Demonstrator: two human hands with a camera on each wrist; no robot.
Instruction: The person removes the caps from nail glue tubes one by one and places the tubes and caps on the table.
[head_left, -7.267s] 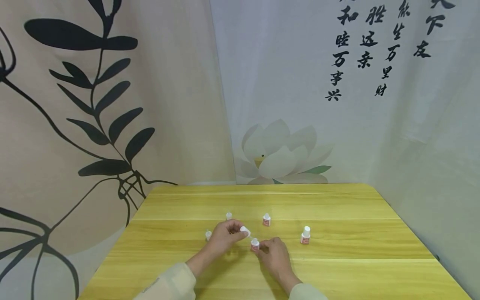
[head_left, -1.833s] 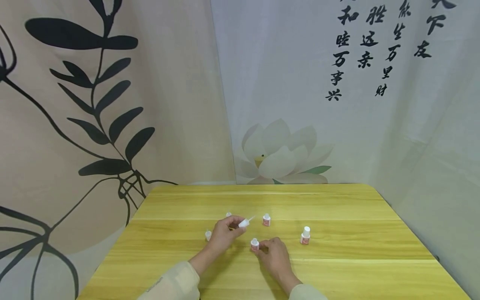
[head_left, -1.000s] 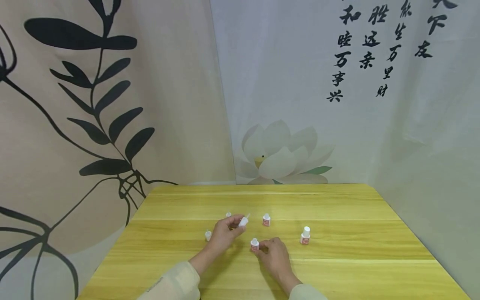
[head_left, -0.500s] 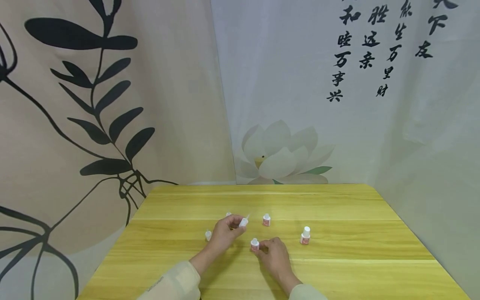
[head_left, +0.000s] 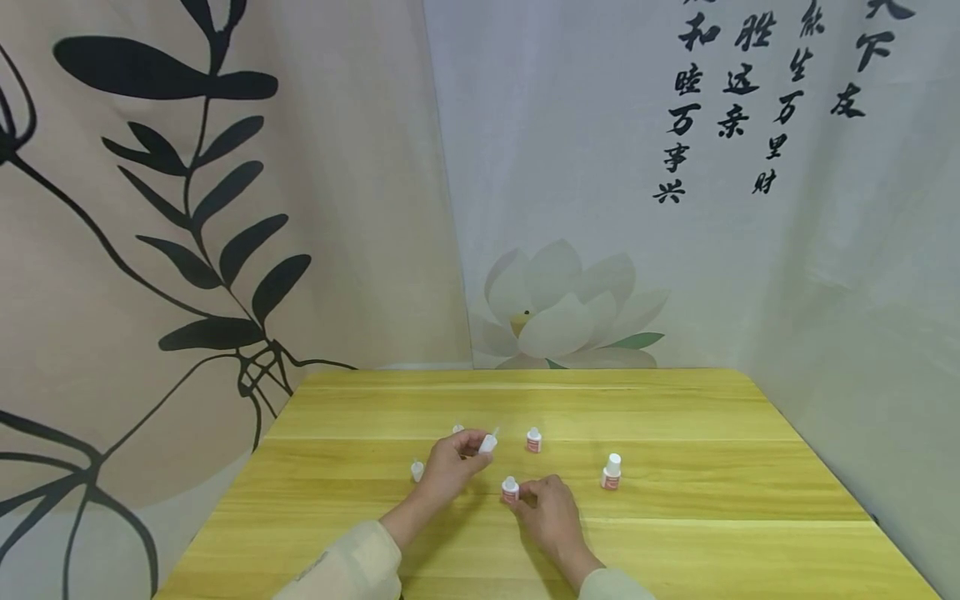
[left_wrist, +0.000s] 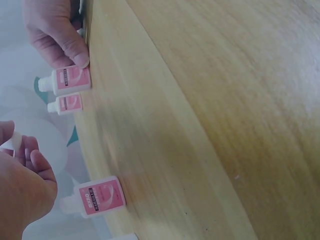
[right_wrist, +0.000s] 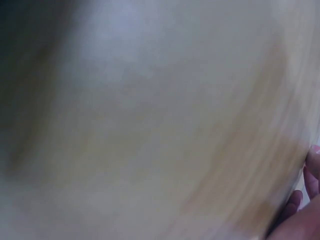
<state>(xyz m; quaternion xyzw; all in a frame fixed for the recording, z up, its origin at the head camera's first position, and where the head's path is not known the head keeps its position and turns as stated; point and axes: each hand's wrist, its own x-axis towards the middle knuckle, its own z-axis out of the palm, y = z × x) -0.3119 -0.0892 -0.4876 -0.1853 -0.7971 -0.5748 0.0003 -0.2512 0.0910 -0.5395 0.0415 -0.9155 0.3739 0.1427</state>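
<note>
In the head view my left hand [head_left: 444, 472] pinches a white cap [head_left: 487, 444] between thumb and fingers, its thin pale stem pointing up. The left wrist view shows part of this hand [left_wrist: 25, 187] with the white cap partly hidden. My right hand [head_left: 550, 515] grips a small white bottle [head_left: 510, 490] with a pink label, which stands upright on the table, its narrow neck bare. In the left wrist view the right thumb presses this bottle's [left_wrist: 72, 80] side. The cap is held above and slightly left of the bottle, apart from it.
On the wooden table [head_left: 697, 417] a taller capped bottle [head_left: 611, 472] stands at the right and a smaller bottle [head_left: 533, 440] behind the hands. Two whitish bottle tops, one nearer [head_left: 417, 471] and one farther [head_left: 457, 429], show beside the left hand. A printed curtain hangs behind.
Seven seconds ago the cap's stem pointed down at the bottle's neck. Since then my left hand has lifted and turned it stem up. Over the last second both hands stay almost still.
</note>
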